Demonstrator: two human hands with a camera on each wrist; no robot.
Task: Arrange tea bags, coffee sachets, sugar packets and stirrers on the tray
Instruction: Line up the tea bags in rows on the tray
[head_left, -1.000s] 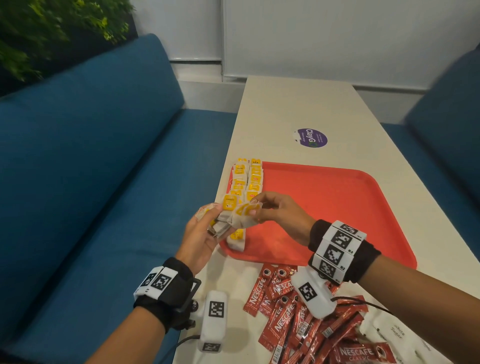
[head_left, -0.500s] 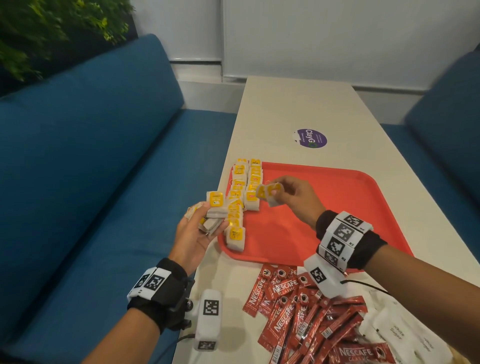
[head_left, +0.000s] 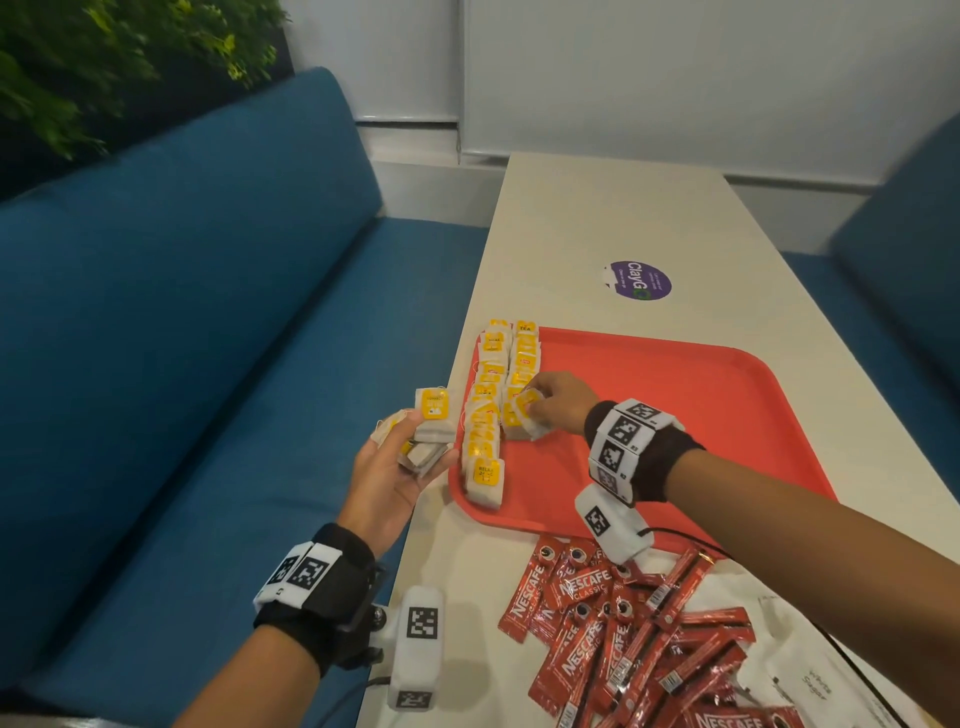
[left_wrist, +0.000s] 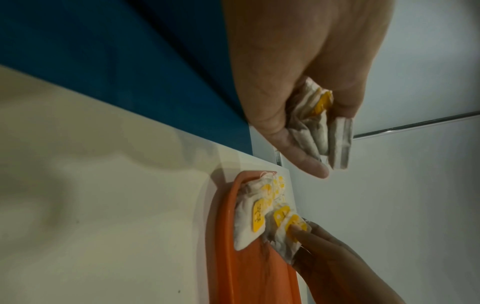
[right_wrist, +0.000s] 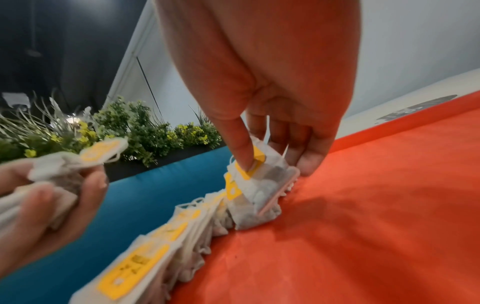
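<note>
Here, tea bag (head_left: 525, 410) under right hand (head_left: 558, 410)

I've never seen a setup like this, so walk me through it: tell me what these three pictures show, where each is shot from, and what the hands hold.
No machine: a person wears cameras on the head and both wrists. The head view looks down on a table with a red tray. The right hand pinches one tea bag and sets it at the rows of tea bags along the tray's left edge. The left hand holds a bundle of tea bags. Coffee sachets lie in a heap nearer the person. Each wrist view looks along its own fingers.
</note>
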